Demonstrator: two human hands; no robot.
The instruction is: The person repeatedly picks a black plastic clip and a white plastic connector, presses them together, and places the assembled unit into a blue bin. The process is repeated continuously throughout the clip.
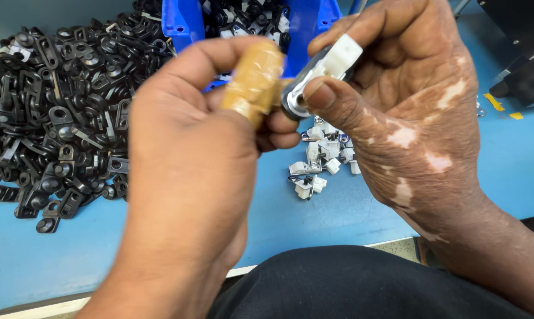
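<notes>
At frame centre, the left hand [190, 171] grips a tan taped handle [254, 80]. The right hand [409, 100] pinches a small black-and-white clip [326, 71] just beside it, above the blue table [503, 171].

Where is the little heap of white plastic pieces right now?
The white pieces lie on the blue table, middle of the head view, just below the right hand and right of the big black pile.

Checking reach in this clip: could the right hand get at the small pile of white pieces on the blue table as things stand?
Probably not at once: the right hand already pinches a metal-and-white part. The white pieces lie uncovered just beneath it.
</notes>
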